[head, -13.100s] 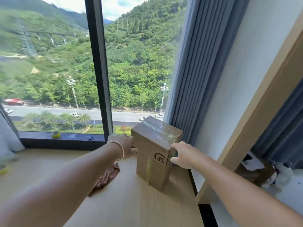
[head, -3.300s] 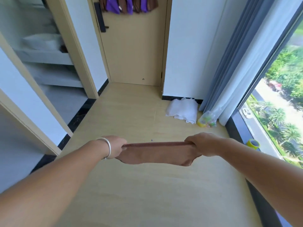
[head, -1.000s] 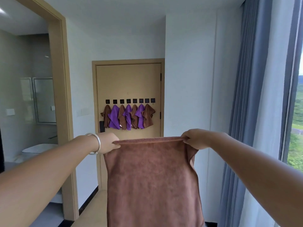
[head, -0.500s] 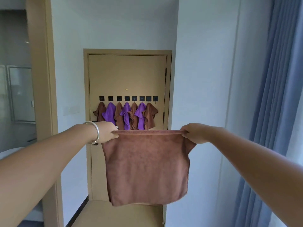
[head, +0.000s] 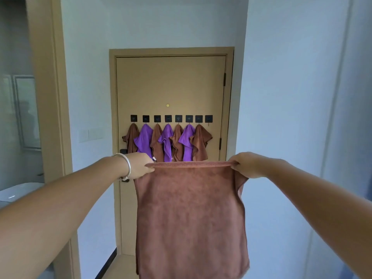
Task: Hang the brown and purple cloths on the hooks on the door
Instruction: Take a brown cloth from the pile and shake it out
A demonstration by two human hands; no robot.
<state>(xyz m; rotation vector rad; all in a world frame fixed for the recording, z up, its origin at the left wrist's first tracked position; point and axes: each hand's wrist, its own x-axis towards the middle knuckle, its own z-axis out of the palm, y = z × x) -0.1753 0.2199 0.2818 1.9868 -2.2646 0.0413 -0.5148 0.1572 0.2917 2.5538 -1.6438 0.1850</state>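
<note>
A soft brown microfibre cloth [head: 191,218] hangs flat in front of the person, stretched by its top edge between both hands: the left hand [head: 138,166] pinches the left corner, the right hand [head: 247,165] has fingers curled tight on the right corner. Holding it taut likely keeps the cloth open (easier to find a corner or loop). Ahead, the tan wooden door [head: 171,85] carries a row of black square hooks [head: 168,118]; only the rightmost hook [head: 208,118] is bare, the probable destination
</note>
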